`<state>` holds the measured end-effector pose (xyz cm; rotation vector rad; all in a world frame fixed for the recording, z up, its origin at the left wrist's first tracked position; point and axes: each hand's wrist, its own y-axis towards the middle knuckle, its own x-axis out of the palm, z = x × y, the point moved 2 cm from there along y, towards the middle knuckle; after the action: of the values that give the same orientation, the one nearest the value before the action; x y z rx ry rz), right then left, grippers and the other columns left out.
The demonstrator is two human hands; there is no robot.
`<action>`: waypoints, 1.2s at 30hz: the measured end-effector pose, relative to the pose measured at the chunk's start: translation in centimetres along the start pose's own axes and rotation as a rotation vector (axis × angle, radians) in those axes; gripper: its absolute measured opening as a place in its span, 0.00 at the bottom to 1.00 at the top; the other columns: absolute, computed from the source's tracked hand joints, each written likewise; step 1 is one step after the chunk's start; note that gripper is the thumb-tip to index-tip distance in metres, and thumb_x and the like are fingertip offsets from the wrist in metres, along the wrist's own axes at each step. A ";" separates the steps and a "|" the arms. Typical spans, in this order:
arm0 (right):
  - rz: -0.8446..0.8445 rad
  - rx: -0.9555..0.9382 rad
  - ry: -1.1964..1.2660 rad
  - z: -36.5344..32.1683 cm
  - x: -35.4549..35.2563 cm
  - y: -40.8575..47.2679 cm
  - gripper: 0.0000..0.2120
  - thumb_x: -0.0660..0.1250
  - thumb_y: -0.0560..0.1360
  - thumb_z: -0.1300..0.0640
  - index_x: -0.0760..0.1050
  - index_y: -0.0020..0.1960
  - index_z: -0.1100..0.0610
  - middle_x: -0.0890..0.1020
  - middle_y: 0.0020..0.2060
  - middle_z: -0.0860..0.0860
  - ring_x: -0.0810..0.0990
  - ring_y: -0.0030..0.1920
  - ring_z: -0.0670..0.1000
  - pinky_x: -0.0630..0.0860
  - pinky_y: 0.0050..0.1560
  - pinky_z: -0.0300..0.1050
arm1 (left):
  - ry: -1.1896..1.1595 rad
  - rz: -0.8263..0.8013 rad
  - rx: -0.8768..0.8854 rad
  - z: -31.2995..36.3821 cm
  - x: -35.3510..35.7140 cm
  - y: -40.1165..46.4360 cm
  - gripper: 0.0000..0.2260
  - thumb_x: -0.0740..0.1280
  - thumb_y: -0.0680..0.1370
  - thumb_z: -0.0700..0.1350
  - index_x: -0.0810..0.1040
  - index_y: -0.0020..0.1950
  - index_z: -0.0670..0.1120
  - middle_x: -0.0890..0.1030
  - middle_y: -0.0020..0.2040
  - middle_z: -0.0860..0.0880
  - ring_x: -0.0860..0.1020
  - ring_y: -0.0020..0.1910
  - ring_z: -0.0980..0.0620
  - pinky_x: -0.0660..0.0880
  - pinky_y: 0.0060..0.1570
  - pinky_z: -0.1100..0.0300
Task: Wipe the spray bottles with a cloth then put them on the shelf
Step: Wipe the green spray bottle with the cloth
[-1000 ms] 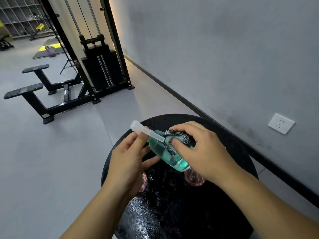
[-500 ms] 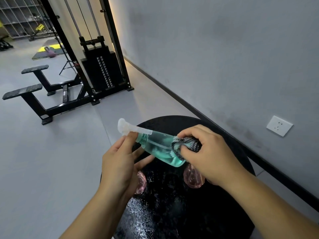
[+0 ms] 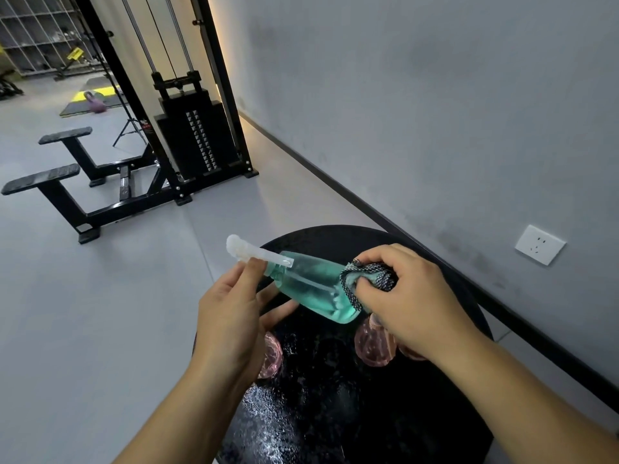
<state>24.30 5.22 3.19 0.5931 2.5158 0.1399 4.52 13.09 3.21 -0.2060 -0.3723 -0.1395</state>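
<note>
A teal spray bottle with a clear white nozzle lies tilted in the air above a round black table. My left hand pinches the bottle at its nozzle and neck. My right hand grips a grey-and-teal cloth, bunched and pressed against the bottle's lower body. Two pink spray bottles stand on the table beneath: one partly hidden behind my left hand, the other under my right hand.
A grey wall with a white socket runs along the right. A black cable weight machine and its bench arms stand on the grey floor at the left. Shelving stands far back left.
The bottle has swung so its nozzle points further left and lies flatter. My right hand with the cloth has slid down from the bottle's neck toward its base.
</note>
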 end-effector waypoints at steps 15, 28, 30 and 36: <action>0.002 -0.057 -0.009 -0.9 0.1 -0.3 0.10 0.73 0.77 0.55 0.82 0.56 0.42 0.81 0.51 0.35 0.81 0.48 0.35 0.74 0.46 0.27 | 0.003 -0.081 0.014 -0.4 0.6 -0.5 0.08 0.69 0.82 0.45 0.85 0.55 0.44 0.89 0.52 0.45 0.88 0.47 0.47 0.85 0.36 0.56; -0.040 -0.057 -0.052 -0.9 0.0 -0.1 0.11 0.72 0.78 0.54 0.82 0.58 0.44 0.81 0.51 0.35 0.79 0.54 0.34 0.73 0.52 0.25 | 0.066 -0.146 0.051 -0.5 0.4 -0.4 0.09 0.70 0.81 0.45 0.84 0.58 0.42 0.88 0.54 0.44 0.88 0.51 0.47 0.84 0.38 0.57; -0.035 -0.032 -0.063 -0.7 -0.1 0.1 0.11 0.72 0.78 0.52 0.82 0.60 0.44 0.82 0.51 0.36 0.78 0.54 0.34 0.73 0.53 0.26 | 0.059 -0.155 0.057 -0.4 0.4 -0.5 0.10 0.70 0.79 0.45 0.85 0.57 0.42 0.88 0.54 0.43 0.88 0.51 0.48 0.84 0.38 0.58; -0.012 -0.064 -0.005 -1.8 0.7 0.1 0.12 0.73 0.78 0.52 0.82 0.61 0.45 0.82 0.53 0.36 0.78 0.55 0.33 0.73 0.53 0.25 | 0.158 -0.189 0.077 -1.3 0.9 -0.9 0.08 0.73 0.74 0.50 0.89 0.50 0.49 0.88 0.55 0.43 0.87 0.52 0.49 0.84 0.44 0.53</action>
<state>22.85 5.69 4.41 0.5522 2.5000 0.2135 5.68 11.83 2.53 -0.0822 -0.2390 -0.3248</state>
